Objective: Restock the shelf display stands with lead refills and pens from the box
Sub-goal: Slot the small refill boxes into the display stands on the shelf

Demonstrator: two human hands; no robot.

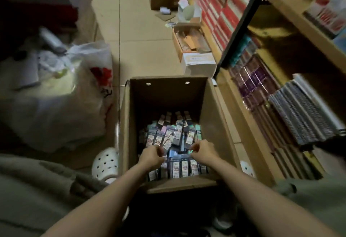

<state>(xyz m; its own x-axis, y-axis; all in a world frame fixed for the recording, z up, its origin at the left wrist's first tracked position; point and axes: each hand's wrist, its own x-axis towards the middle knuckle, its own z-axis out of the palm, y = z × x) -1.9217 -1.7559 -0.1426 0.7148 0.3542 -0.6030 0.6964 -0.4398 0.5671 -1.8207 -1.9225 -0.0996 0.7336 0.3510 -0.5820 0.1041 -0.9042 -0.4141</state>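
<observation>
An open cardboard box (211, 122) stands on the floor in front of me, its bottom covered with several small packets of lead refills (177, 135) with white labels. Both my arms reach down into it. My left hand (152, 155) has its fingers curled round a few packets at the left of the pile. My right hand (203, 151) pinches the edge of a packet near the middle. The packets under both hands are partly hidden.
Wooden shelves (292, 12) with notebooks and red packs run along the right. Smaller cardboard boxes (198, 62) sit on the floor beyond the big box. A white plastic bag (89, 79) lies to the left. My white clog (106, 162) is beside the box.
</observation>
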